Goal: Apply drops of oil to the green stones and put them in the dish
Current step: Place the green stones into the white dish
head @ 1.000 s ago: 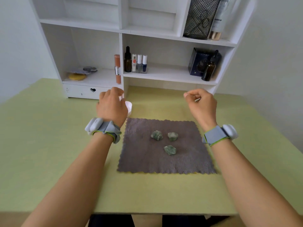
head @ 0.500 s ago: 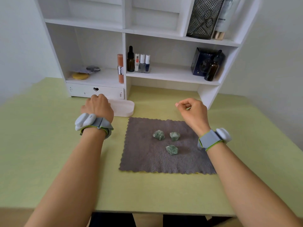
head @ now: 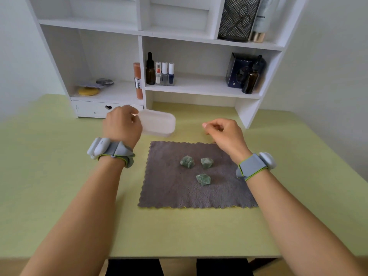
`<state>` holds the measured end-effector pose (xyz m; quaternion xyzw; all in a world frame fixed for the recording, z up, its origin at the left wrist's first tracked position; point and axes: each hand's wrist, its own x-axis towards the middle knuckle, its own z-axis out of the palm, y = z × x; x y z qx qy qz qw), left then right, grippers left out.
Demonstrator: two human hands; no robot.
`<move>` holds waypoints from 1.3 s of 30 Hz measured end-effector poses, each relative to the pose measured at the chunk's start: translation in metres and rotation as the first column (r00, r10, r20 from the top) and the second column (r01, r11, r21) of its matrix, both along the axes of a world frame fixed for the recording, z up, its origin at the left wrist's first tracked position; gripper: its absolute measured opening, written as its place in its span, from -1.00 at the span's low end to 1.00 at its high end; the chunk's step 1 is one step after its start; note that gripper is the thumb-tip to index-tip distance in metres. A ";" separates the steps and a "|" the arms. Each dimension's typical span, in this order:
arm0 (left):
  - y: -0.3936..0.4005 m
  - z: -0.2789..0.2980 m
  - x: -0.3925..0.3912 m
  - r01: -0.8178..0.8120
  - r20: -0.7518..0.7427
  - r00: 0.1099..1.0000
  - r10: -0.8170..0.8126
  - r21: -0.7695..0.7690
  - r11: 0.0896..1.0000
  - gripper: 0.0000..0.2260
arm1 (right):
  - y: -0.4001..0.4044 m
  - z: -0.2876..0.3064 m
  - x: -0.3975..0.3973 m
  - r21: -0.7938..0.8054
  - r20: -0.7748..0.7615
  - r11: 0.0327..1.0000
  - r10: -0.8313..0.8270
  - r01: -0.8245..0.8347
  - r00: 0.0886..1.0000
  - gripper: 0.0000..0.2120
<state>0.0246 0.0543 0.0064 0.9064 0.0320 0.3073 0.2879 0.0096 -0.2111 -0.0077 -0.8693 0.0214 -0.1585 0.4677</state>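
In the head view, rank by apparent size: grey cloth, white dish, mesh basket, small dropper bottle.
1. grey cloth
2. white dish
3. mesh basket, close to the dish, farther away and cut off, so unsure
4. small dropper bottle

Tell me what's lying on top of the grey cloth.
Three green stones lie on the grey cloth, two side by side farther back and one nearer, all apart. The right hand hides the cloth's far right corner.
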 end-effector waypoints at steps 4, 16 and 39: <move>-0.030 0.002 -0.009 0.107 0.072 0.992 -0.101 -0.090 0.990 -0.75 | 0.005 0.007 -0.007 0.111 -0.065 0.990 0.099 -0.091 0.993 -0.68; -0.069 -0.021 -0.014 0.376 -0.208 0.841 -0.499 -0.438 0.817 -0.85 | -0.033 -0.001 -0.013 -0.032 -0.179 0.996 0.078 -0.085 0.981 -0.73; -0.050 -0.028 0.000 0.556 -0.304 0.574 -0.761 -0.538 0.634 -0.47 | -0.038 0.006 -0.062 0.038 -0.122 0.963 0.271 -0.268 0.955 -0.87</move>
